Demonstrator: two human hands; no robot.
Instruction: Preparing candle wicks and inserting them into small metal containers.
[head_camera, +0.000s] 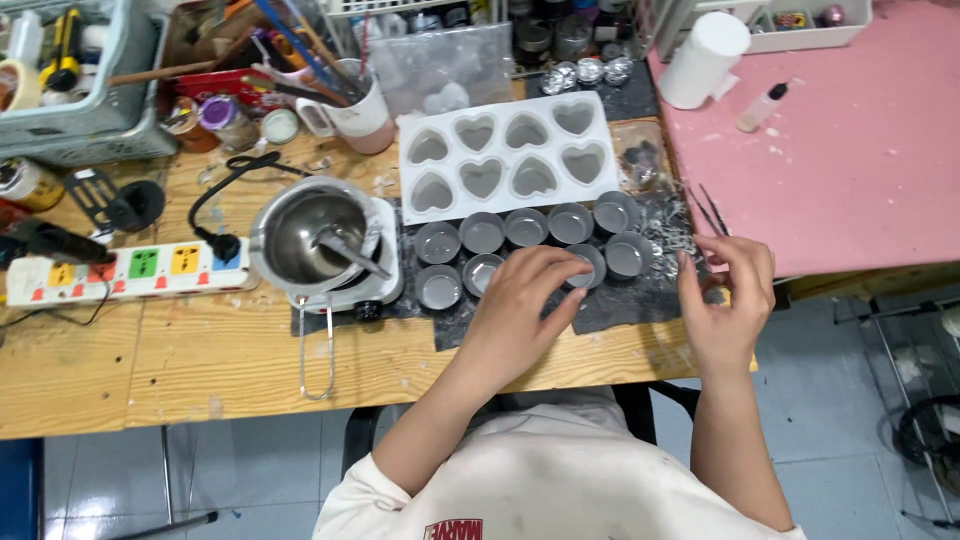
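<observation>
Several small round metal cups (527, 228) stand in two rows on a dark mat (620, 300) on the wooden table. My left hand (530, 300) rests over the front row, its fingertips touching the rim of one cup (588, 262). My right hand (725, 290) hovers at the mat's right end with fingers pinched together on something too small to make out. Behind the cups lies a white heart-shaped mould tray (510, 150).
A steel melting pot (312, 235) sits on a small white heater, left of the cups. A power strip (120, 270) lies far left. A cup of brushes (355, 110), crates and jars crowd the back. A pink table (850, 150) with a white roll stands at right.
</observation>
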